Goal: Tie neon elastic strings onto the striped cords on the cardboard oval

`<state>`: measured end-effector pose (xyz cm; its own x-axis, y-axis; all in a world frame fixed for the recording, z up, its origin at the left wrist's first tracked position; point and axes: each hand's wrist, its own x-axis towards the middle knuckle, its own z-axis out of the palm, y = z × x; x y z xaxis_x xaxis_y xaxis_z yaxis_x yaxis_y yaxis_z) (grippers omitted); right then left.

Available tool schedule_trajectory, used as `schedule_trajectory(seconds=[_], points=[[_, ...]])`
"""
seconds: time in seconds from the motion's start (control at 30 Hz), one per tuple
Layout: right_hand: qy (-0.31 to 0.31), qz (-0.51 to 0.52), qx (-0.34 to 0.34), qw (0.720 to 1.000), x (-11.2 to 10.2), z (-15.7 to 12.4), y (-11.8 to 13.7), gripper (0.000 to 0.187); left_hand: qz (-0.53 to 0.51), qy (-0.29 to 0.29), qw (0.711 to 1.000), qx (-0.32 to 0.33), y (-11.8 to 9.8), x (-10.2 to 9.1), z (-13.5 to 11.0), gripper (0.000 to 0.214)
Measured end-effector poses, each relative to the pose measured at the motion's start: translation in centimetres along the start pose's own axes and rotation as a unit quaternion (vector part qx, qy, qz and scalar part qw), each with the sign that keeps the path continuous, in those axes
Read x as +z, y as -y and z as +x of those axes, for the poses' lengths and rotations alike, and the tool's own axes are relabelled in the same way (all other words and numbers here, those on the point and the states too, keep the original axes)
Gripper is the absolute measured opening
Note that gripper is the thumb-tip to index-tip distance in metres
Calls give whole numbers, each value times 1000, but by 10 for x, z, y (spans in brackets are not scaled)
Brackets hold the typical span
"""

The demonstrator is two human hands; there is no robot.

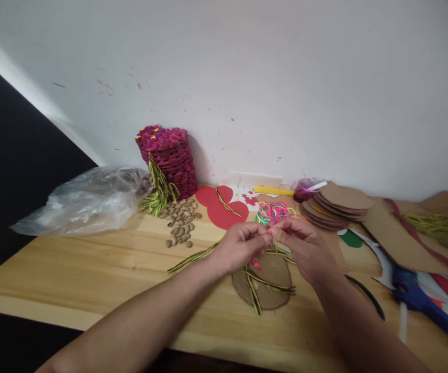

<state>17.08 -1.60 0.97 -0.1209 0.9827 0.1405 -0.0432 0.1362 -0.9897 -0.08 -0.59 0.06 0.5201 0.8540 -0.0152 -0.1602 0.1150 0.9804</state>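
With your left hand (243,247) and right hand (305,248) pinched together on a thin yellowish strand (278,239) just right of the frame's centre, use your fingertips and even tension, clear of the yarn bundles (255,299) on the cardboard disc (275,269) below.

Near centre, I log a left hand (243,247) and a right hand (305,247), fingertips meeting, pinching a thin strand (277,239). Beneath them: one cardboard disc (276,269), crossed by yellow-green and dark yarn (282,288). Just beyond: one tangle of bright cord (274,211). Far left of centre, I list one purple cylinder (179,168) with a tassel (159,192); a heap of small tan shells (179,220) before it; one clear plastic bag (87,202) to its left. Far right of centre: stacked cardboard discs (344,198). Near right: one blue handle (414,290), blurred.
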Motion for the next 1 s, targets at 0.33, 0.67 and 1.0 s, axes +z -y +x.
schedule_trajectory(seconds=[0.33, 0.67, 1.0], points=[[-10, -5, -7, 1000, 0, 0, -2, 17, -9, -5, 999, -40, 2, -2, 4, 36], [13, 4, -3, 1000, -2, 0, -5, 14, 55, -1, 998, 31, 4, -2, 2, 40], [-26, -2, -2, 1000, -5, 1, -11, 18, -9, 11, 1000, 18, 9, -2, 6, 41]])
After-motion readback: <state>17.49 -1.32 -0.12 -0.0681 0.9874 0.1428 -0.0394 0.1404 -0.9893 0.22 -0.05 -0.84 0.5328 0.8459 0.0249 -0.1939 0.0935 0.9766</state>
